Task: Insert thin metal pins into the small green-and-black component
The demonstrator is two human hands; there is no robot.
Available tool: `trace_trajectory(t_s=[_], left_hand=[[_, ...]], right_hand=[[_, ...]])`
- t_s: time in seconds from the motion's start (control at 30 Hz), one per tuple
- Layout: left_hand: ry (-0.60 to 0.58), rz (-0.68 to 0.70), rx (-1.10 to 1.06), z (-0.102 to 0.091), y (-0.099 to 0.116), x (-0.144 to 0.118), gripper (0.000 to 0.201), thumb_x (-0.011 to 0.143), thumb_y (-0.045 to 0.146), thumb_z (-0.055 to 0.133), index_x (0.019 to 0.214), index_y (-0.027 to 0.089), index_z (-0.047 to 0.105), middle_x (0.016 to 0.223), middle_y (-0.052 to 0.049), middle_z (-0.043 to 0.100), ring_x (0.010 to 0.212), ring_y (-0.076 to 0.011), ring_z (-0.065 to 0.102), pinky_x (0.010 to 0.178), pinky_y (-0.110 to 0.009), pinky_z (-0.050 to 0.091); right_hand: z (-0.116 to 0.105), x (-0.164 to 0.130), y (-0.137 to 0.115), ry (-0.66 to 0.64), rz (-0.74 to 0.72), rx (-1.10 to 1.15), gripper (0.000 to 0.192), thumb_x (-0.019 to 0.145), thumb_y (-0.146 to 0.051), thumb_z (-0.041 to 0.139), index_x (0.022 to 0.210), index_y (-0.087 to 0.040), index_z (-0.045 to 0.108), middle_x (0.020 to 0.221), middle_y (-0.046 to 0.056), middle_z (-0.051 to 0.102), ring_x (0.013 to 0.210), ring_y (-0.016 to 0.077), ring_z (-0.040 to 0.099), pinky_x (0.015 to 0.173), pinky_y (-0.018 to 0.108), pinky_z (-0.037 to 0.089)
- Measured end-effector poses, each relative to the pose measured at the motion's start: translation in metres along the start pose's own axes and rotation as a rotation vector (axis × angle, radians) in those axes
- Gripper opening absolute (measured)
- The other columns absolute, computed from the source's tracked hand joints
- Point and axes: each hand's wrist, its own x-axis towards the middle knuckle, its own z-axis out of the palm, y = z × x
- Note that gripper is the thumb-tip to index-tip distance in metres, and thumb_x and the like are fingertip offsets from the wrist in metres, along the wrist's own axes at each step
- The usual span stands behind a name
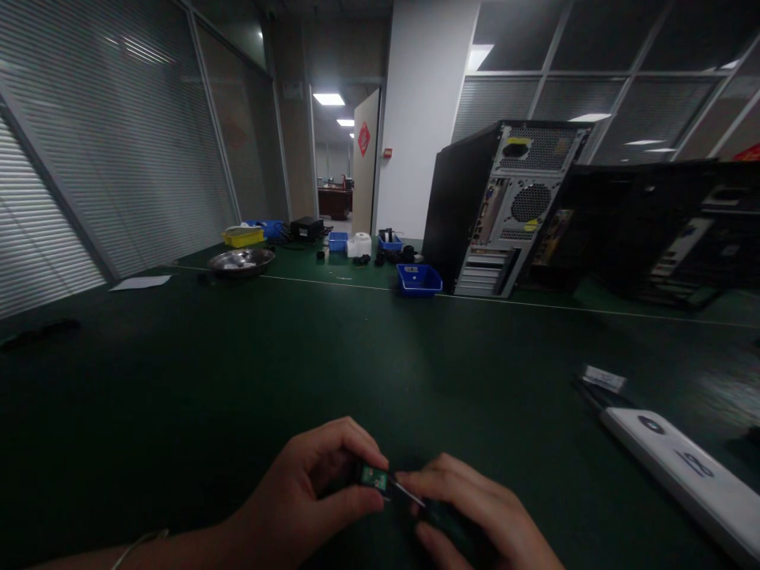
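Note:
My left hand [314, 491] pinches a small dark part with a green circuit board [374, 477] between thumb and fingers, low over the dark green table [237, 380]. My right hand [475, 514] is closed around a dark-handled tool whose thin metal shaft [408, 492] points left and meets the small part. The tool's handle is mostly hidden under my fingers. A thin bracelet shows on my left wrist.
A white flat device [689, 471] lies at the right, with a small label and dark cables beyond it. Farther back stand an opened computer tower [504, 206], a blue bin [419, 279], a metal bowl [241, 261], a yellow tray [242, 236] and small parts. More dark cases are at the far right.

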Motion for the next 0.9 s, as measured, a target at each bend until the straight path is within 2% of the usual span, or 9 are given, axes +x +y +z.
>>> trace_trajectory(t_s=[0.9], left_hand=[[-0.030,-0.068,-0.012,0.0014,0.0020,-0.0011,0.015,0.076,0.016,0.069,0.090,0.019,0.062,0.085,0.000,0.062,0.081,-0.0135,0.059,0.073,-0.025,0.043]], right_hand=[[-0.0007,0.0014,0.0024,-0.015,0.003,0.001,0.031,0.083,-0.011,0.055,0.111,-0.023,0.063,0.087,0.007,0.068,0.078,0.0169,0.065,0.068,0.024,0.052]])
